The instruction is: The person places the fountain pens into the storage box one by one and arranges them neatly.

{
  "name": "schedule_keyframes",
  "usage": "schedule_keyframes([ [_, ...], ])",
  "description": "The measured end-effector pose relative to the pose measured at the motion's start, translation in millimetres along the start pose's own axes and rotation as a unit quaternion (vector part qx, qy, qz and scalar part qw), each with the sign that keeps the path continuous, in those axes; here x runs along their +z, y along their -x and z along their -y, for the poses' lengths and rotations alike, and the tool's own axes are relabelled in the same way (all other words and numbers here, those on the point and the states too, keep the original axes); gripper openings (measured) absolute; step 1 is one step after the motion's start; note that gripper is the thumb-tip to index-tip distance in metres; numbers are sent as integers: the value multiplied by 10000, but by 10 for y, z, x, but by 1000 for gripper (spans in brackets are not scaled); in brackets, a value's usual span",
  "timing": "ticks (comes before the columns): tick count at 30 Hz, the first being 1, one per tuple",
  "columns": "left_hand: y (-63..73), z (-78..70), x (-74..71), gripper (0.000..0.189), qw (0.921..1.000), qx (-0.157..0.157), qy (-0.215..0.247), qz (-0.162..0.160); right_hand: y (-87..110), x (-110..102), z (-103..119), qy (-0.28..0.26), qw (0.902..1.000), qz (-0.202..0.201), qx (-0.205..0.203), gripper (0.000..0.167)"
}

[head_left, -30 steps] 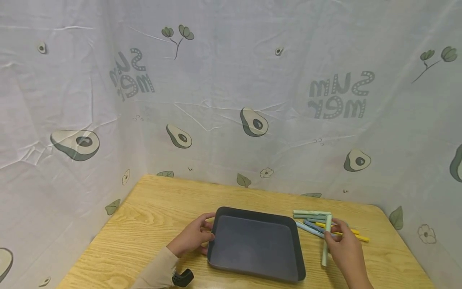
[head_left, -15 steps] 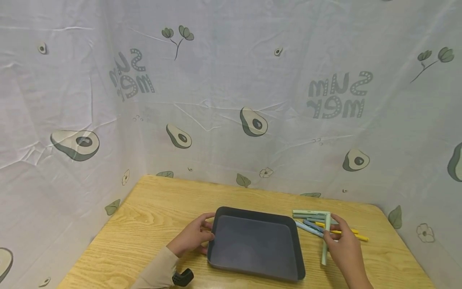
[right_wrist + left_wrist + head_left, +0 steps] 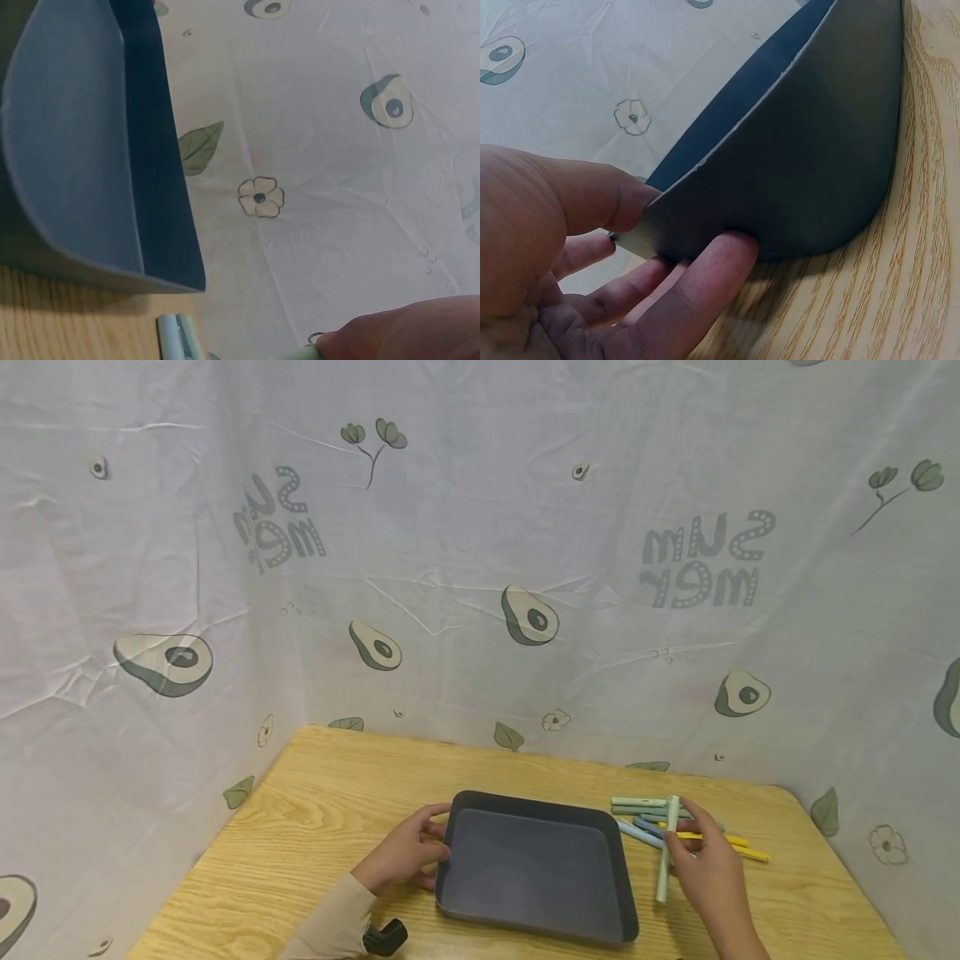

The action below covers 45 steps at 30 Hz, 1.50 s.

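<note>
My right hand [image 3: 708, 868] pinches a light green pen [image 3: 667, 852] between thumb and fingers, raised and tilted in front of a pile of pens. In the right wrist view only the thumb [image 3: 405, 330] and one end of that pen [image 3: 304, 352] show, low in the picture. A dark grey rectangular tray [image 3: 534, 872] lies on the table between my hands, with nothing in it. My left hand [image 3: 405, 852] holds its left side. In the left wrist view the thumb is at the rim and the fingertips [image 3: 731, 251] are against the outer wall.
Pale green, blue and yellow pens [image 3: 750, 853] lie in a loose pile right of the tray. The wooden table [image 3: 300, 827] meets a printed white curtain [image 3: 450, 693] at the back and sides. A black piece [image 3: 386, 937] sits by the left sleeve.
My right hand has moved the light green pen slightly left, and its lower end has swung left. The left hand and the tray keep their places.
</note>
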State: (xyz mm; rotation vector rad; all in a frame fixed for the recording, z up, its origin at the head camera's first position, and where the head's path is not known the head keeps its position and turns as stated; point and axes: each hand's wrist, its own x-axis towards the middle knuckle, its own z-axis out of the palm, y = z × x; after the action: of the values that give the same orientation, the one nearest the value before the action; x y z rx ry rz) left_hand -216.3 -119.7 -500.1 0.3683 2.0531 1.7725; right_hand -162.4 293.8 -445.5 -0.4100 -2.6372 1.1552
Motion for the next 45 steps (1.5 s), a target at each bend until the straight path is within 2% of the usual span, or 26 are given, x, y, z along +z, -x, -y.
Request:
schedule_keyframes([
  [9, 2, -26, 27, 71, 10000, -67, 7, -51, 18, -5, 243, -313, 9988, 282, -263, 65],
  [16, 35, -18, 5, 71, 10000, -39, 15, -40, 63, 145, 449, -347, 9967, 536, -493, 61],
  [27, 39, 13, -6, 71, 9999, -19, -8, -106, 102, 510, 743, -487, 9939, 730, -663, 57],
  [37, 18, 16, 16, 71, 9999, -60, 10, -119, 169, 954, 954, -799, 9887, 1042, -721, 50],
  [45, 6, 5, 16, 71, 10000, -19, 10, -90, 232, 1274, 1052, -1239, 9796, 1421, -698, 47],
])
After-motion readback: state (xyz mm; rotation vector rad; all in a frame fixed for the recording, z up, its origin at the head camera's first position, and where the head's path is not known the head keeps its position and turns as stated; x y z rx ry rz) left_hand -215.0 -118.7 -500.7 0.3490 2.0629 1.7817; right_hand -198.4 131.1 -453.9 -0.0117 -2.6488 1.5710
